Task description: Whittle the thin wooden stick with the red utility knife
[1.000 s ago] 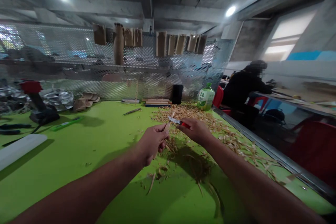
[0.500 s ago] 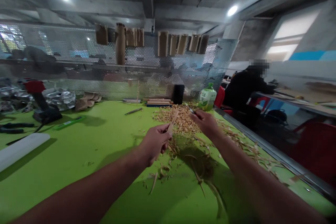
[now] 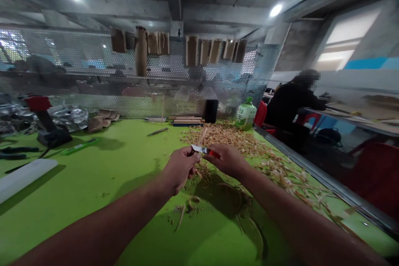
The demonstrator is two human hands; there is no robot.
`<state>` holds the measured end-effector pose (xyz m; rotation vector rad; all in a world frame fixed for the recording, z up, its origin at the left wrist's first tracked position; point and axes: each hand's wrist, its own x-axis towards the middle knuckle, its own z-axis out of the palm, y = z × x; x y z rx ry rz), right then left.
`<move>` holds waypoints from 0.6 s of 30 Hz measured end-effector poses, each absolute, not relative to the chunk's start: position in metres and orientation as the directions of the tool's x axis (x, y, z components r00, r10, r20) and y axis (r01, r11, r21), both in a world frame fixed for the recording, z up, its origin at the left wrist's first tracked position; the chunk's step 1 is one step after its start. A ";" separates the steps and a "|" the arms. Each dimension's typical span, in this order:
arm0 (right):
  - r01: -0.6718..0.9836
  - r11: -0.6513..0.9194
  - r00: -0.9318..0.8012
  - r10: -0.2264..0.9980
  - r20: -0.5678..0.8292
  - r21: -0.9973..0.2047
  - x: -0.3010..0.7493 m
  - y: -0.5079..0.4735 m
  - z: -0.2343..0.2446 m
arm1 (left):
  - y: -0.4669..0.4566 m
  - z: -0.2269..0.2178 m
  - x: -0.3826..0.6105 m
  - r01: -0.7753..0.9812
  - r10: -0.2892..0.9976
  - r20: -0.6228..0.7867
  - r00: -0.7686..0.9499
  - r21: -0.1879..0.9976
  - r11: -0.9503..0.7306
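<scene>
Left hand [image 3: 180, 169] grips wooden stick [image 3: 203, 136], right hand [image 3: 229, 159] red-handled knife [image 3: 204, 150]. Shavings [image 3: 232, 137] crowd right edge [image 3: 311, 170] of desk [image 3: 131, 145]; left's roomier tho.

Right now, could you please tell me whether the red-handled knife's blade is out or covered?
Out: the bare metal blade shows beyond the red handle in the right hand.

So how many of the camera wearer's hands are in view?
2: the left hand mid-frame, holding a wooden strip; the right hand beside it, gripping a red-handled knife.
</scene>
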<state>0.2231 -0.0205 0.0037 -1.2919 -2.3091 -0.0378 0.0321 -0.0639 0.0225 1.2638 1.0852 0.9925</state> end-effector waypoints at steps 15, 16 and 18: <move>0.820 0.383 -0.079 0.813 0.577 -0.426 0.283 0.016 0.009 | -0.069 0.019 0.036 -0.008 0.949 -0.069 0.306 0.997 0.075; 0.805 0.430 -0.142 0.809 0.570 -0.408 0.274 0.011 0.008 | -0.069 0.019 0.036 0.000 0.952 -0.068 0.300 0.997 0.071; 0.781 0.494 -0.237 0.801 0.550 -0.382 0.257 0.001 0.007 | -0.068 0.019 0.037 0.014 0.957 -0.067 0.282 0.998 0.066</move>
